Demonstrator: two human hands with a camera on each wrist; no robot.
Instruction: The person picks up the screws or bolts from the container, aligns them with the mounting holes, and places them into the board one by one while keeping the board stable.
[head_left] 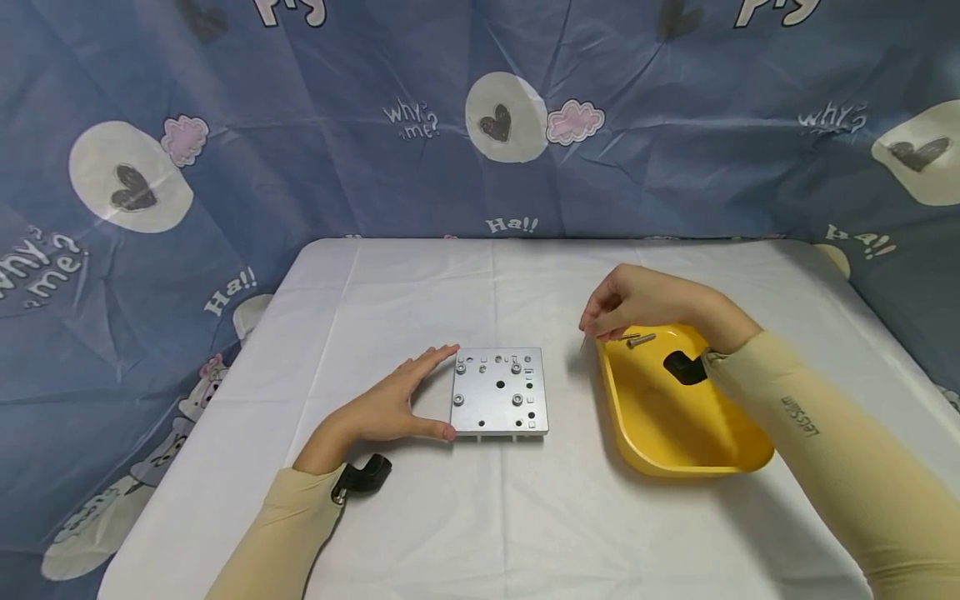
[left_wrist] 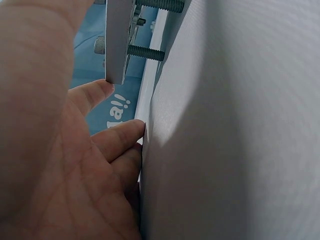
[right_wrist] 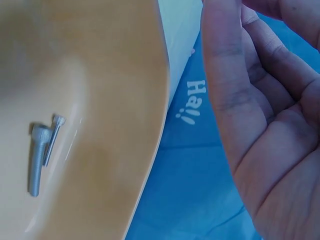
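Observation:
A silver metal plate [head_left: 487,417] with several holes and bolt heads stands slightly raised on the table. Threaded bolts [left_wrist: 146,52] stick out of its underside. At the plate's left side, my left hand [head_left: 382,408] has thumb and index finger spread, their tips touching the near and far left corners. Between thumb and fingertips, my right hand [head_left: 630,300] pinches a thin metal screw [head_left: 583,342], tip down, over the table between plate and tray. Its head is hidden by the fingers, and the right wrist view does not show it.
A yellow tray [head_left: 622,433] stands on the right, below my right forearm. Inside it lie a thick socket-head bolt [right_wrist: 37,160] and a thinner screw [right_wrist: 53,140], side by side. White cloth [head_left: 405,533] covers the table; a blue printed curtain [head_left: 420,183] hangs behind it.

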